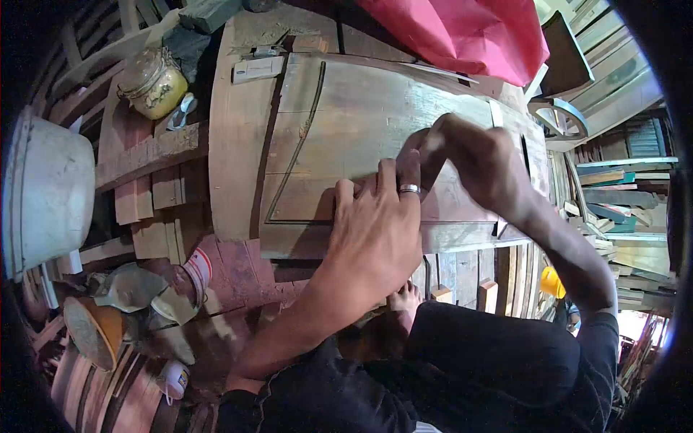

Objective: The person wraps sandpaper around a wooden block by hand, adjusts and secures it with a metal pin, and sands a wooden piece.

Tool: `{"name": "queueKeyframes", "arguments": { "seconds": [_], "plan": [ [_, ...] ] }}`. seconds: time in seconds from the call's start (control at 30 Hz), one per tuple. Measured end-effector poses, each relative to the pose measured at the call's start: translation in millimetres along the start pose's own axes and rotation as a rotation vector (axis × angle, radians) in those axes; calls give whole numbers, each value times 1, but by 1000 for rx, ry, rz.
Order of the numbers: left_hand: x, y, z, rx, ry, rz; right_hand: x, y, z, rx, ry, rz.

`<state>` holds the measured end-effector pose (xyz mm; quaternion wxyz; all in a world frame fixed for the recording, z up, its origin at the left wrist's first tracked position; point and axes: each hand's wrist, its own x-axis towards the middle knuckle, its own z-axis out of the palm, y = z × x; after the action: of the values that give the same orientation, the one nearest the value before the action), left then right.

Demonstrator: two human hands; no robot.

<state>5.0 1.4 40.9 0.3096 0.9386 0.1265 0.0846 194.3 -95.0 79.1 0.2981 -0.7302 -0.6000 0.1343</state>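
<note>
We note: left hand half open over the wooden panel; right hand curled beside it, whether holding anything we cannot tell.

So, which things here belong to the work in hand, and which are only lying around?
Seemingly in the job:
wooden panel, under the left hand
anything in the right hand: hidden

Seemingly just lying about:
glass jar
pale tub
pink sheet
yellow container
</note>
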Motion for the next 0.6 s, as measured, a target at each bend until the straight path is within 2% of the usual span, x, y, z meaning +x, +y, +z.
{"name": "queueKeyframes", "arguments": {
  "seconds": [0.07,0.13,0.2,0.27,0.3,0.37,0.43,0.47,0.53,0.6],
  "plan": [
    [0,-1,1,19,-39,13,-4,-8,-2,-58,-111,103],
    [1,-1,2,-69,50,11,10,10,-8,-114,42,50],
    [1,-1,3,-63,44,2,18,5,-20,-197,2,210],
    [0,-3,3,-63,39,-9,1,6,-5,-71,-40,99],
    [-2,-5,4,-26,67,32,-2,-8,5,158,-29,48],
    [-2,-3,5,8,87,83,-1,-9,-1,26,-58,70],
    [1,-1,2,-75,46,2,12,6,-11,-116,6,81],
    [1,-1,2,-72,48,0,18,3,-19,-167,-2,224],
    [1,-1,2,-54,52,11,13,8,-10,-224,63,96],
    [-1,-1,2,-35,41,16,-1,-2,0,60,-33,88]
  ]
}}
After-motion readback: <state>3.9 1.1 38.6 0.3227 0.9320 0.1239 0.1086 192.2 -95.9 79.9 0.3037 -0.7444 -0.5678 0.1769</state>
